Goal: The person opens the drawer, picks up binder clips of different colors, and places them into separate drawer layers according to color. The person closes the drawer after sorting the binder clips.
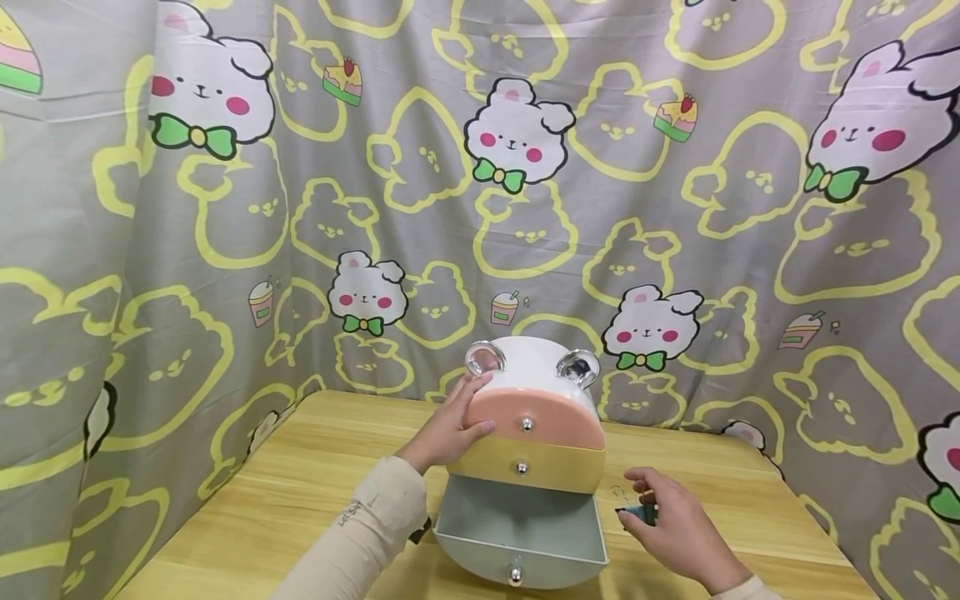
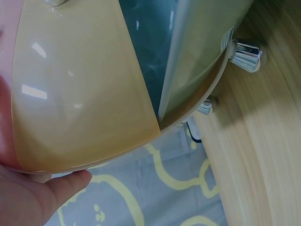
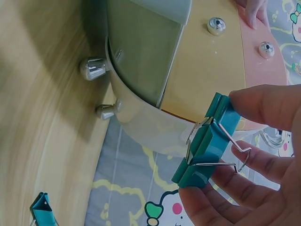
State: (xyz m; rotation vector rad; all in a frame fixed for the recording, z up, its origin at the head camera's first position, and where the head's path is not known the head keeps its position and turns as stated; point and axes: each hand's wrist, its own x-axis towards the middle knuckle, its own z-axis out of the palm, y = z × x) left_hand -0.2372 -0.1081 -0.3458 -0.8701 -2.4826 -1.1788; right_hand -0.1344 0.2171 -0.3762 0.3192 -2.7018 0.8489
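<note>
A bear-eared desktop drawer box (image 1: pixel 536 362) stands on the table, with a white top, pink and yellow drawers and silver knobs. Its bottom grey-green drawer (image 1: pixel 517 542) is pulled out; the visible part of its inside is bare. My left hand (image 1: pixel 453 421) rests against the box's upper left, thumb on the pink front and fingers stretched toward the silver ear. Right of the box, my right hand (image 1: pixel 678 521) pinches a teal binder clip (image 3: pixel 207 141) between thumb and fingertips. The clip's wire handles stick out toward the palm.
Another teal binder clip (image 3: pixel 43 211) is on the wooden table (image 1: pixel 300 483), at the lower left of the right wrist view. A patterned grey curtain (image 1: pixel 435 233) hangs behind and beside the table. A white cable (image 3: pixel 273 140) shows behind the box.
</note>
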